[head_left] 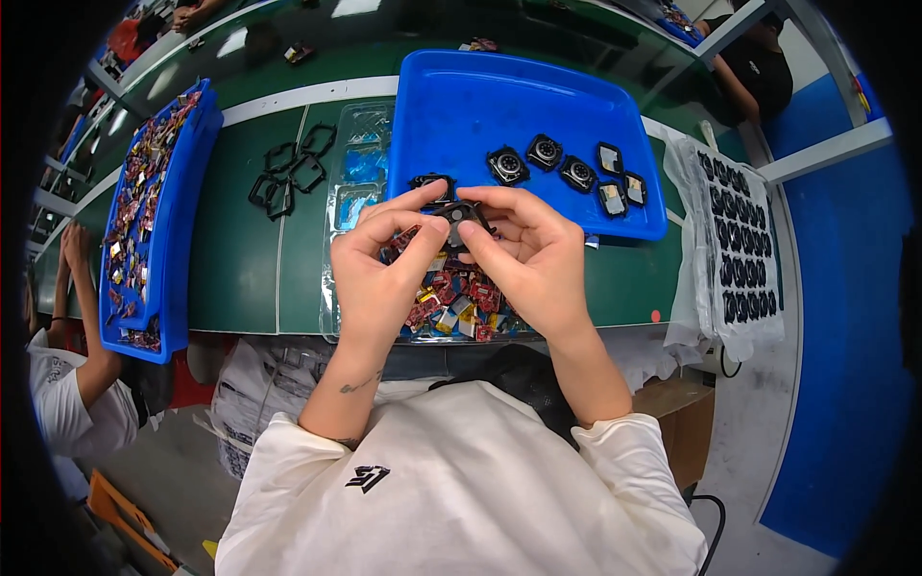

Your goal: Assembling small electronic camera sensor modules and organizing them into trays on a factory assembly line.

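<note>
Between the fingertips of both hands is a small black watch case (459, 217), a round grey part showing on its face. My left hand (376, 264) pinches its left side with thumb and fingers. My right hand (533, 252) grips the right side, its thumb pressed on the face. Under the hands, a heap of red circuit boards with yellow and silver pieces (459, 296) is partly hidden. Just beyond lies a large blue tray (519, 67). Inside it are several black watch cases (506, 165), some with round backs up, others showing silvery insides (609, 158).
Black frames (290, 168) lie on the green table (235, 240) at left, beside a clear blister tray (361, 125). Further left stands a long blue bin (173, 240) of small boards. Rows of black cases fill a plastic-lined tray (740, 240) at right. Co-workers sit around.
</note>
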Available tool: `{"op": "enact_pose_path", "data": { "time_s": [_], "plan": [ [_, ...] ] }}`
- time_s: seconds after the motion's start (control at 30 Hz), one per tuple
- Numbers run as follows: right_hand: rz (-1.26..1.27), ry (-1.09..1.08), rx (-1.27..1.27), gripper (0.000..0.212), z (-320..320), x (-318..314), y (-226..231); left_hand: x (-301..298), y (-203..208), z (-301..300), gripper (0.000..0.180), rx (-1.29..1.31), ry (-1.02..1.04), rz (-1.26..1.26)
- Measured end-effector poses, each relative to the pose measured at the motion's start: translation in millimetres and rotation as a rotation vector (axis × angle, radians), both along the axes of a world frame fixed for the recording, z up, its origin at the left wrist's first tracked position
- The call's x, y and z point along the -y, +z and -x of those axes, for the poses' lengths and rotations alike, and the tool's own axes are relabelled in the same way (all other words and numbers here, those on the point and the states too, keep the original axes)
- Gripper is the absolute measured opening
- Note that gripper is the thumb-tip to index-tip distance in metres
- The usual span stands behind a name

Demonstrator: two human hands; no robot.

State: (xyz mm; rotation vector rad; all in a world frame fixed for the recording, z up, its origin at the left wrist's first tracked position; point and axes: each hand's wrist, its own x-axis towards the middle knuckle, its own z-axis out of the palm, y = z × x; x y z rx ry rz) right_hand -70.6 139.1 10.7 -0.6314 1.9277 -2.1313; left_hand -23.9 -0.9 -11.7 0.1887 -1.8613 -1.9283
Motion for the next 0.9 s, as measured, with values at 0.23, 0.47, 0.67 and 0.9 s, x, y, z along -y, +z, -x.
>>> {"op": "enact_pose_path", "data": {
  "time_s": [0.23,0.47,0.67,0.9],
  "plan": [
    [-0.033,-0.019,0.034,0.026,-3.7,-0.7,1.0,-2.1,0.9,0.0,0.006,0.052,-0.075,-0.209],
    [-0.039,-0.109,-0.044,0.019,-3.4,-2.3,0.4,-6.3,4.5,-1.5,0.007,0.011,-0.006,0.077],
    [0.024,-0.074,-0.071,0.017,0.9,-5.6,1.2,-9.1,7.6,-3.0,0.006,-0.009,0.009,0.115],
    [0.082,-0.052,-0.002,0.014,0.3,-6.6,0.9,-11.2,8.6,-2.3,0.005,-0.01,0.005,0.096]
  ]
}}
